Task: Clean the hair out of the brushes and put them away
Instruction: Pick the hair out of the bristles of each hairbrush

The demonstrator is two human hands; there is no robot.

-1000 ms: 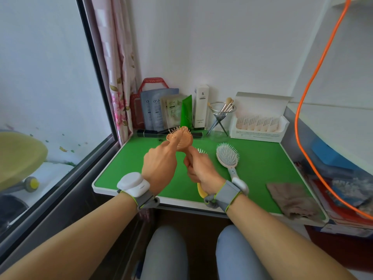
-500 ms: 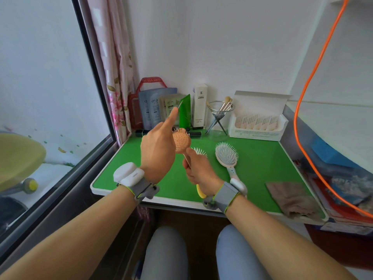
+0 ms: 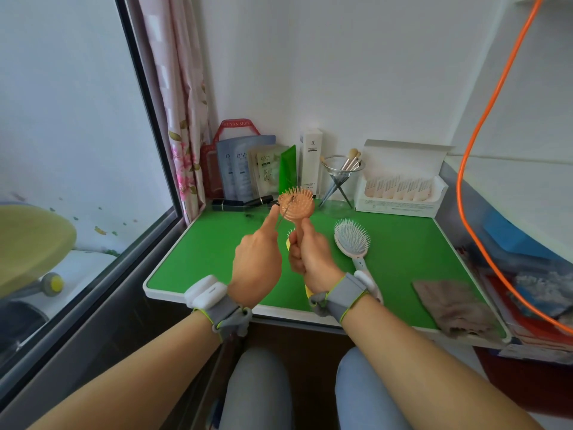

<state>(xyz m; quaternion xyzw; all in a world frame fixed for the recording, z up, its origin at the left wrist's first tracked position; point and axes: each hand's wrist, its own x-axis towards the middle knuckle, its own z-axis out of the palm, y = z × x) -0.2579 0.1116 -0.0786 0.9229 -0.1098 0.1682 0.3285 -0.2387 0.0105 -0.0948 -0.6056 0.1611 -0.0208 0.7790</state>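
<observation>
My right hand [image 3: 310,256] grips the handle of a round orange brush [image 3: 297,203] and holds it upright above the green table [image 3: 403,243], bristles towards me. My left hand [image 3: 257,262] pinches a thin dark pick [image 3: 286,212] whose tip is in among the orange bristles. A yellow brush [image 3: 289,241] lies under my hands, mostly hidden. A white oval brush [image 3: 352,240] lies bristles up on the table to the right. A small dark tuft of hair [image 3: 248,215] sits on the table at the back left.
Along the back wall stand sachets [image 3: 248,169], a white carton [image 3: 311,159], a glass cup of makeup brushes [image 3: 341,169] and an open white box [image 3: 400,193]. A brown cloth [image 3: 455,308] lies front right. An orange cable [image 3: 471,181] hangs right. Curtain [image 3: 183,119] and window left.
My left hand lifted up and away from the orange brush, then came back down with the pick at the bristles. My right hand kept the brush upright, almost still.
</observation>
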